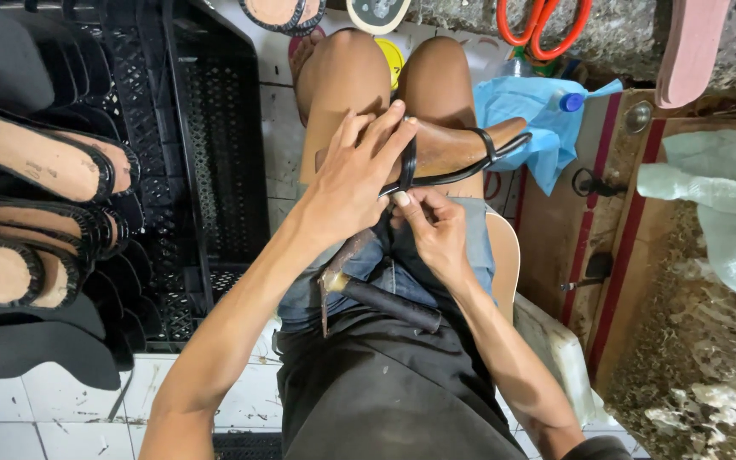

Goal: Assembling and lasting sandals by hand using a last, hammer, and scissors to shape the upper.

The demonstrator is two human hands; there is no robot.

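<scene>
A brown sandal sole with thin black straps (453,149) lies across my knees, toe end to the right. My left hand (355,175) presses down on its heel end, fingers spread over a black strap loop (408,162). My right hand (436,230) sits just below and pinches the end of a black strap between thumb and fingers. A hammer with a black handle (385,300) rests across my lap under both forearms.
A black plastic crate (215,145) stands at left, with several black-edged sandal soles (36,162) stacked beside it. A blue cloth (526,115) lies right of my knee, orange-handled scissors (543,25) above. A wooden workbench (632,255) with pale cloth fills the right.
</scene>
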